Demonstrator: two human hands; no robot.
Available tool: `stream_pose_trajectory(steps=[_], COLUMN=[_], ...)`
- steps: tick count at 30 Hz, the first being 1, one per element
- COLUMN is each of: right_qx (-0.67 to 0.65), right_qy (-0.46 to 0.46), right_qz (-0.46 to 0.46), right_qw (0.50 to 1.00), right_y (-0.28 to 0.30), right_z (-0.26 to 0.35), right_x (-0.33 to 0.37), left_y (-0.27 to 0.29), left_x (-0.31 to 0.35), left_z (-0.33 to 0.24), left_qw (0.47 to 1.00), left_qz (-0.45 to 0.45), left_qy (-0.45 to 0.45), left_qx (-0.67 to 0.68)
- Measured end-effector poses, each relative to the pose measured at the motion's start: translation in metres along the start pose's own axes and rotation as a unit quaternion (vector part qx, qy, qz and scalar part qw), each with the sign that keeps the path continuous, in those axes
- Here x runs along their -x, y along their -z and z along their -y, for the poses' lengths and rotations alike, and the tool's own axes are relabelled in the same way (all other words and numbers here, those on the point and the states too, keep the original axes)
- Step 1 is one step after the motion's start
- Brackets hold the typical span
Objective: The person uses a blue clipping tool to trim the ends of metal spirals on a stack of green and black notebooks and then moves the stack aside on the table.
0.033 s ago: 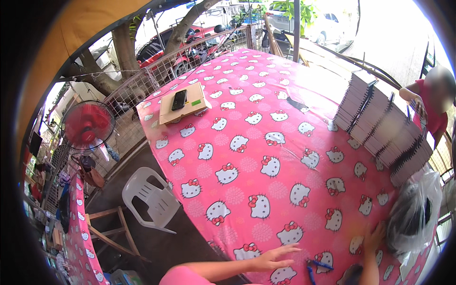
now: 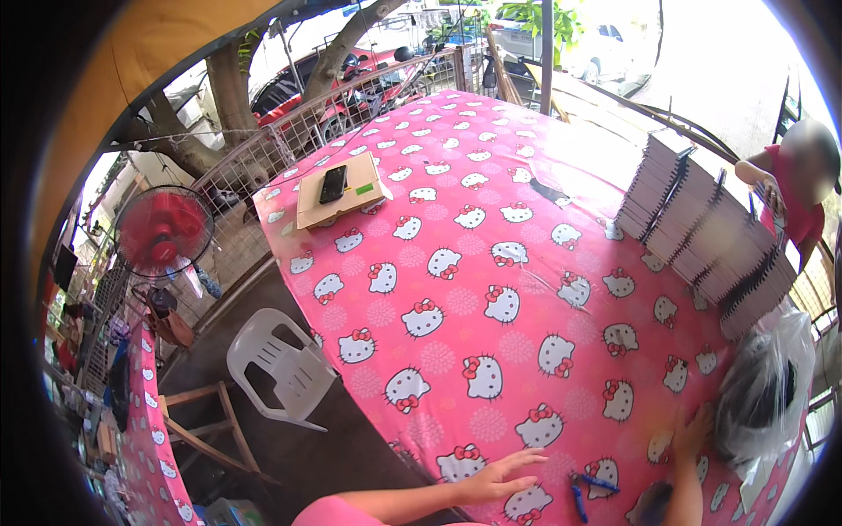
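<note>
On the pink cat-print tablecloth (image 2: 456, 329) near the front edge, my left hand (image 2: 500, 479) lies open, its fingers stretched out and nothing in them. Just to its right are blue-handled pliers (image 2: 602, 484), their handles spread, touched by neither hand. My right hand (image 2: 693, 431) rests open and flat on the cloth beside a clear plastic bag (image 2: 761, 394) with something black inside. A dark rounded thing (image 2: 647, 505) sits against my right forearm, partly hidden; I cannot make out its kind.
Tall stacks of spiral-bound books (image 2: 702, 230) line the table's right side, with a person (image 2: 794, 202) behind them. A black phone (image 2: 332, 184) lies on a flat cardboard box (image 2: 307, 210) at the far left. Beyond the left edge stand a white plastic chair (image 2: 303, 379) and a red fan (image 2: 164, 230).
The view has shifted slightly. My left hand has drawn back a little to the left, and the gap between it and the pliers is wider. My right hand stays on the cloth.
</note>
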State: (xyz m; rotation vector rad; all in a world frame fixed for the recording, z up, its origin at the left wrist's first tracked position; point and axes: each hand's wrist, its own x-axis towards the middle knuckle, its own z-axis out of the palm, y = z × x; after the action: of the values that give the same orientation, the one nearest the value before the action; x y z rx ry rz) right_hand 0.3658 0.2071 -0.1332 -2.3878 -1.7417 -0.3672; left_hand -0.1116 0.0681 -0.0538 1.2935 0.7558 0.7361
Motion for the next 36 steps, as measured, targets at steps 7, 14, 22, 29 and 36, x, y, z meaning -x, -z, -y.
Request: stream_pose_trajectory(steps=[7,14,22,29,36], right_qx=[-0.196,-0.162,-0.143,-0.32,-0.343], right_qy=[0.154,0.114,0.092,0.04,-0.127], right_qz=[0.099,0.195,0.081,-0.058,-0.012], right_qw=[0.963,0.961,0.982,0.945,0.93], right_y=[0.13,0.173,0.183,0.219,0.249], right_z=[0.136,0.161,0.072,-0.023,-0.195], right_x=[0.081,0.258,0.301,0.366,0.472], left_y=[-0.01,-0.04,-0.118,-0.24,-0.372], left_x=[0.058,0.055,0.037,0.025,0.016], left_z=[0.027,0.019,-0.004,-0.004,0.033], left_qw=[0.94,0.844,0.868,0.84,0.824], left_qz=[0.029,0.039,0.121,0.196,0.159], left_qy=[-0.052,-0.017,0.129,0.039,0.041], left_qx=[-0.335,-0.534,-0.464,-0.504,-0.542])
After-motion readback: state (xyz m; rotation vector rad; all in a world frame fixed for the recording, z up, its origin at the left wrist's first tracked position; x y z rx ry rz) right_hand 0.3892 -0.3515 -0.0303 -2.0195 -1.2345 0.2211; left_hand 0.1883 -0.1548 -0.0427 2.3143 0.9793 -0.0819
